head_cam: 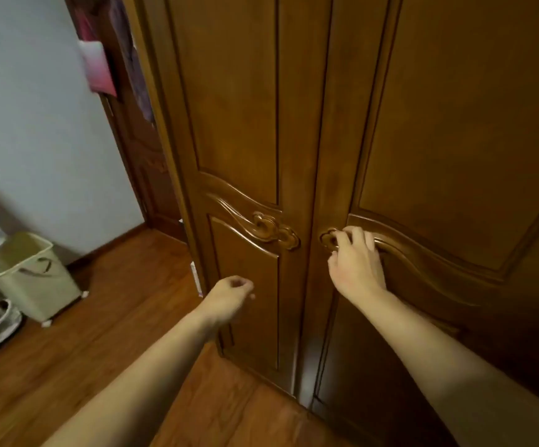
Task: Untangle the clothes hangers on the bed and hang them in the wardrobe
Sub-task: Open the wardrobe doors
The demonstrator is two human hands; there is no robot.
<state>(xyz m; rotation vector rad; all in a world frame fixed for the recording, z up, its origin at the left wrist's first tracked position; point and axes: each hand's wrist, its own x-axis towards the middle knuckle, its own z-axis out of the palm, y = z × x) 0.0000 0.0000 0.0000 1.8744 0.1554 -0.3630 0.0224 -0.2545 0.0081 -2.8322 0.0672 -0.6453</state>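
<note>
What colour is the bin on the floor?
Pale green bin, seen in the head view.

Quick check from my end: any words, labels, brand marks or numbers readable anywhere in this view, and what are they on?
None can be read.
wardrobe doors: carved scrollwork only, no lettering.
pink item hanging at upper left: blurred, no text can be made out.
pale green bin on the floor: no print visible.
right hand rests on the right door's carved handle; left hand is loosely closed near the left door, holding nothing visible.
</note>
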